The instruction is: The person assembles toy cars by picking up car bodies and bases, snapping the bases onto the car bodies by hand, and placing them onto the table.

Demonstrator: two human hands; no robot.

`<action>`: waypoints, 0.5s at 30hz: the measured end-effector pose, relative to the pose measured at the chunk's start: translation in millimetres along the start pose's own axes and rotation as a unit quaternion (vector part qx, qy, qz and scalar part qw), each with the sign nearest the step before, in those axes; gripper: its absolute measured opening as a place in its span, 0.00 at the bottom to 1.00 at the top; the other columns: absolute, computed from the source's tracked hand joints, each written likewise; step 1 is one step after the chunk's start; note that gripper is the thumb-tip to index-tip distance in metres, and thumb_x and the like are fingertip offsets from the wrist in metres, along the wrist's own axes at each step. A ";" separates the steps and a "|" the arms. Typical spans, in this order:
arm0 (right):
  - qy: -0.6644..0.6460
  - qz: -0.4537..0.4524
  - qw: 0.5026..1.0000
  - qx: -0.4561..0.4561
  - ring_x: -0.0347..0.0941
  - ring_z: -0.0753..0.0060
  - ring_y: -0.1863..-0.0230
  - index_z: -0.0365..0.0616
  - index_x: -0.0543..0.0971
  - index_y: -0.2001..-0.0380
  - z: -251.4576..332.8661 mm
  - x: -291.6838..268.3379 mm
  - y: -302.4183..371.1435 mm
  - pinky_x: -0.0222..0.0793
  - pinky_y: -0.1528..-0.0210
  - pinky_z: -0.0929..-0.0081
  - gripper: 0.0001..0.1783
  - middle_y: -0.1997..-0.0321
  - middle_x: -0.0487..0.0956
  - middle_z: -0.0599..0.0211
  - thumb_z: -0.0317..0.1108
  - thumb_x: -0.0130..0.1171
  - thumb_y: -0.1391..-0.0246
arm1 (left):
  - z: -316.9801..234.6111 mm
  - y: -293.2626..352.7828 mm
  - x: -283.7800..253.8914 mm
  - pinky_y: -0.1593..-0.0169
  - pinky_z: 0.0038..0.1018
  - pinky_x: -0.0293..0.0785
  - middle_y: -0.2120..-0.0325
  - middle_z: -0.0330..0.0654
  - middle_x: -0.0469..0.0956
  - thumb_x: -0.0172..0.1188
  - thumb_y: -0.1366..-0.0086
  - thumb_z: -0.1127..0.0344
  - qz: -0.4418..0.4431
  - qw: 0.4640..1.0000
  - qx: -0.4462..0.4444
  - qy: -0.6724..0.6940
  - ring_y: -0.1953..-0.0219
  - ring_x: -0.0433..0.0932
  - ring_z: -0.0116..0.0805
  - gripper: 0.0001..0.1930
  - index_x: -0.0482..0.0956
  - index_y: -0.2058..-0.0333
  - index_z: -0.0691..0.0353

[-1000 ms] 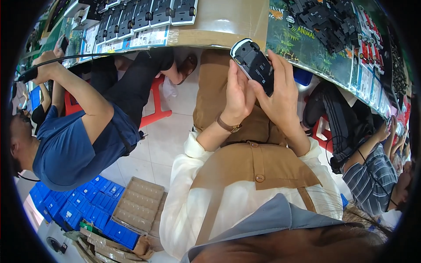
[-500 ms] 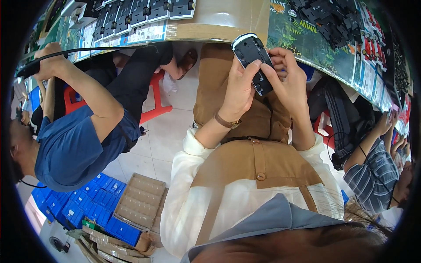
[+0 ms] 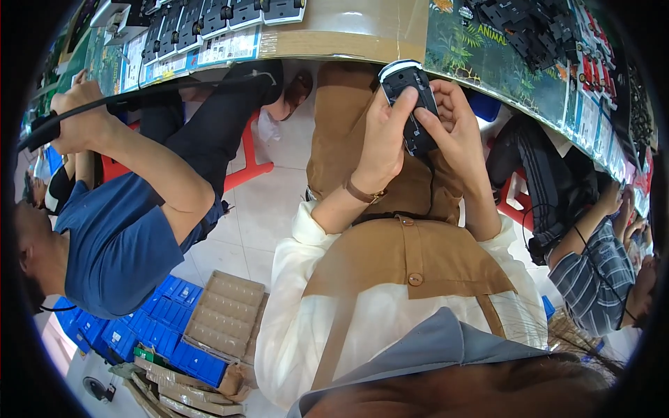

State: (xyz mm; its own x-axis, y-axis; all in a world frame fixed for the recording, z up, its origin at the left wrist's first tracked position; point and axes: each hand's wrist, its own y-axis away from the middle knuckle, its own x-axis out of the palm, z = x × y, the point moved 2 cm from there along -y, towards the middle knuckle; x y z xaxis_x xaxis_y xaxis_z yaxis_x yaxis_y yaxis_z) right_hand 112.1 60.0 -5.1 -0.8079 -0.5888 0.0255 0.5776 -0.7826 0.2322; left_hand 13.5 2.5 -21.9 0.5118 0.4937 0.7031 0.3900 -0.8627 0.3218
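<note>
Here | hands (image 3: 380, 145) hold toy car (image 3: 399, 79) | tray (image 3: 226, 306) beside blue boxes (image 3: 160, 339), contents unclear

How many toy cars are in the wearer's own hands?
1: a white toy car with a black plastic underside, gripped by the left hand, with the right hand against it. Another could be hidden behind them.

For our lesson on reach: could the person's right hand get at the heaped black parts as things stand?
Probably yes: nothing visible stands between the right hand and the black parts, though that hand's thumb touches the toy car.
</note>
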 end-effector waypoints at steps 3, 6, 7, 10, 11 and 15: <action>0.000 -0.012 1.000 -0.007 0.70 0.83 0.65 0.38 0.65 0.54 -1.9 1.4 6.1 0.66 0.64 0.86 0.22 0.64 0.73 0.67 0.32 0.59 0.50 | -3.7 2.1 2.2 0.63 0.18 0.71 0.66 0.35 0.73 0.50 0.36 0.67 0.002 0.998 -0.042 0.039 0.66 0.72 0.20 0.12 0.68 0.56 0.64; 0.023 -0.019 0.999 -0.014 0.70 0.82 0.64 0.38 0.64 0.52 -1.4 6.7 9.5 0.66 0.64 0.85 0.23 0.63 0.73 0.67 0.31 0.59 0.49 | -1.9 1.9 -0.5 0.64 0.18 0.70 0.67 0.35 0.73 0.50 0.35 0.64 0.001 1.000 -0.031 -0.006 0.67 0.72 0.19 0.12 0.69 0.57 0.64; 0.029 -0.031 0.999 -0.023 0.70 0.81 0.64 0.38 0.64 0.51 -2.6 6.7 10.1 0.66 0.63 0.85 0.23 0.64 0.73 0.67 0.31 0.59 0.49 | -0.5 1.6 0.8 0.64 0.18 0.70 0.67 0.35 0.73 0.49 0.35 0.63 0.002 1.000 -0.024 -0.007 0.67 0.72 0.20 0.12 0.69 0.57 0.64; 0.034 -0.038 0.998 -0.036 0.70 0.81 0.64 0.38 0.63 0.50 -5.4 3.8 11.0 0.67 0.62 0.83 0.25 0.64 0.73 0.66 0.31 0.58 0.49 | -1.6 1.2 1.8 0.64 0.18 0.70 0.67 0.36 0.74 0.49 0.34 0.62 0.007 1.000 -0.029 0.005 0.68 0.72 0.20 0.12 0.69 0.58 0.64; 0.032 -0.032 0.998 -0.041 0.70 0.80 0.63 0.38 0.63 0.49 -6.0 3.1 11.4 0.67 0.62 0.83 0.25 0.63 0.73 0.66 0.31 0.58 0.49 | -2.9 1.0 2.1 0.64 0.17 0.70 0.68 0.36 0.74 0.48 0.34 0.62 0.011 0.999 -0.040 0.019 0.68 0.72 0.20 0.12 0.70 0.59 0.65; 0.077 -0.029 0.996 -0.025 0.71 0.79 0.64 0.39 0.62 0.48 1.6 4.4 18.1 0.68 0.62 0.81 0.25 0.63 0.73 0.65 0.32 0.57 0.48 | -6.7 0.0 2.9 0.64 0.17 0.70 0.69 0.36 0.74 0.48 0.34 0.61 0.011 1.000 -0.021 -0.005 0.69 0.73 0.20 0.13 0.70 0.60 0.65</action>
State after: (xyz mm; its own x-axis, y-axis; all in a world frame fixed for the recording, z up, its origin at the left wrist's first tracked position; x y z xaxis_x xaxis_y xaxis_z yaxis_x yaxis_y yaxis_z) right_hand 118.8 43.5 0.7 -0.8143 -0.5640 -0.1373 0.5395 -0.8226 0.1796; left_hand 9.8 3.2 -15.5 0.5267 0.4760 0.7043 0.3462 -0.8768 0.3338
